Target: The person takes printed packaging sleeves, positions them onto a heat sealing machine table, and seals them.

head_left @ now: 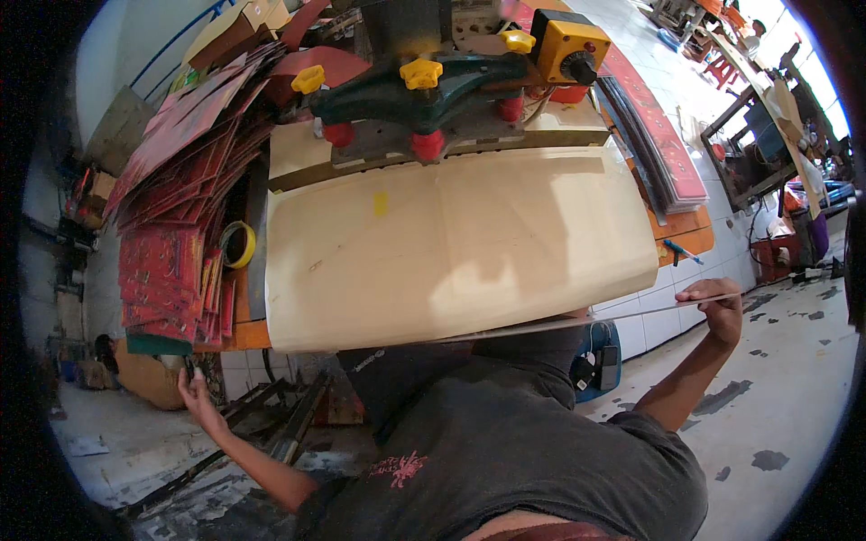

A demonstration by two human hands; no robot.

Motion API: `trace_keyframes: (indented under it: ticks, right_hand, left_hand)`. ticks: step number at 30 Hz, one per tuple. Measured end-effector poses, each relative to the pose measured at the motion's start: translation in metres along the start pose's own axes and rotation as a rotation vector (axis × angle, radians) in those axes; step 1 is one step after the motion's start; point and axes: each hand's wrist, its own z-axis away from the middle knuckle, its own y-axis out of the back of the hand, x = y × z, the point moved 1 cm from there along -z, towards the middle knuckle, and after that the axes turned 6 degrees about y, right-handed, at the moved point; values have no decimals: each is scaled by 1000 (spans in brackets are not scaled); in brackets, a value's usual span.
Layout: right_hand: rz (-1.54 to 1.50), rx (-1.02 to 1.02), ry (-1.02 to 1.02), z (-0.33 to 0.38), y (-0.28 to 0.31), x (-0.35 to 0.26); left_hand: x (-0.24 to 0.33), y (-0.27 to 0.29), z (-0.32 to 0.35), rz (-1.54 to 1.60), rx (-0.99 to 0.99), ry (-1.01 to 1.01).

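Note:
My right hand [719, 305] is closed on one end of a thin pale sheet [649, 312], seen almost edge-on. The sheet runs leftward along the front of a large cream paper cover [433, 261] on the work table. My left hand [200, 397] is raised below the table's left front corner, fingers partly bent and apart, near a small dark thing at their tips. No held object shows in it. Beside that corner lies a stack of red printed sheets [162, 279]. Above the cover stands a dark green press head [424, 104] with yellow knobs and red feet.
A yellow tape roll [238, 244] leans by the red stack. A yellow control box [564, 50] with a black dial sits by the press. Long red printed sheets [663, 153] and a blue pen [683, 252] lie on the right. A blue bin [597, 365] stands below the table.

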Motion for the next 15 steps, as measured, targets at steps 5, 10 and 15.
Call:
trace_keyframes:
  ticks: [5, 10, 15]
  right_hand:
    - [53, -215, 31, -34, -40, -29]
    - [152, -273, 75, -70, -98, -54]
    - [242, -336, 327, -103, -149, -83]
  left_hand:
    - [77, -50, 65, -237, 4, -530]
    - [149, -108, 162, 250, -659, -529]
    - [201, -197, 254, 89, -1143, -792]
